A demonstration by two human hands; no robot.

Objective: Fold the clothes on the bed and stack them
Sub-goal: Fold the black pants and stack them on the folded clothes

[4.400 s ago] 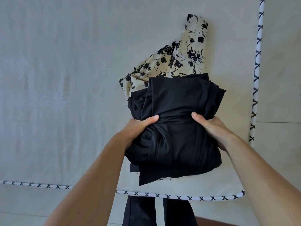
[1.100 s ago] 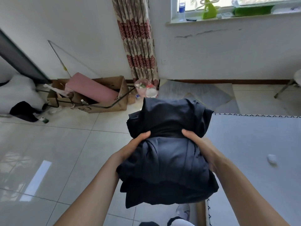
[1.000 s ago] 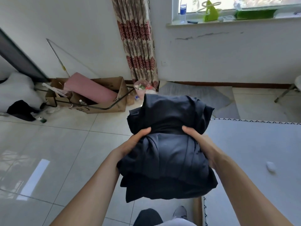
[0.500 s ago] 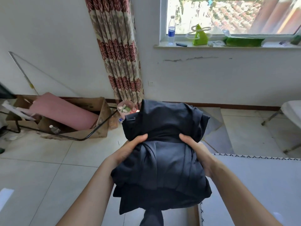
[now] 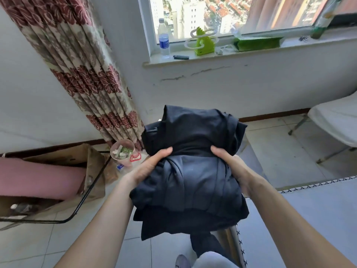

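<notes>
- i am carrying the folded bundle of dark navy soft fabric clothes (image 5: 190, 171) in the air in front of me, above the tiled floor beside the grey bed with its cross-stitched edge (image 5: 318, 206).
- my left hand (image 5: 148, 169) and right hand (image 5: 231, 169) are clamping its two sides, thumbs pressing on top.
- to do this well, i am judging i should be squeezing evenly and supporting underneath, as the lower layers are sagging loose.
</notes>
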